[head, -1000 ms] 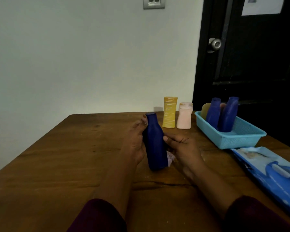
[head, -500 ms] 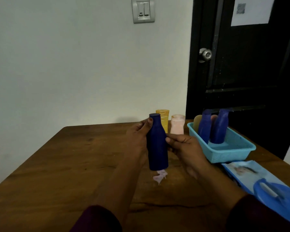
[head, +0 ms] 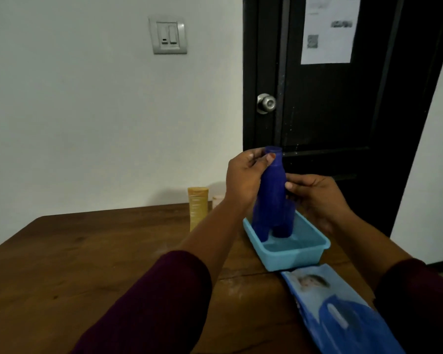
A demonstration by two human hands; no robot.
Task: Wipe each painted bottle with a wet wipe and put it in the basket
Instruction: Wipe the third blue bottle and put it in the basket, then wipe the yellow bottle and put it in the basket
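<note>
I hold a dark blue painted bottle (head: pixel 272 192) upright in the air above the far end of the light blue basket (head: pixel 298 252). My left hand (head: pixel 243 180) grips its neck and shoulder. From the right, my right hand (head: pixel 315 196) holds its body, the thumb on its side. Other blue bottles (head: pixel 284 226) stand in the basket, partly hidden behind the held one. A yellow bottle (head: pixel 198 208) stands on the table at the back, with a pale pink bottle (head: pixel 217 200) beside it, mostly hidden by my left arm. No wipe is visible.
A blue wet-wipe pack (head: pixel 338 318) lies on the wooden table (head: pixel 87 251) just in front of the basket, at the right edge. A white wall and a black door with a knob (head: pixel 266 103) stand behind the table.
Both hands lifted the blue bottle off the table and carried it right, over the basket. The wipe seen under the bottle earlier is out of sight. The camera tilted up.
</note>
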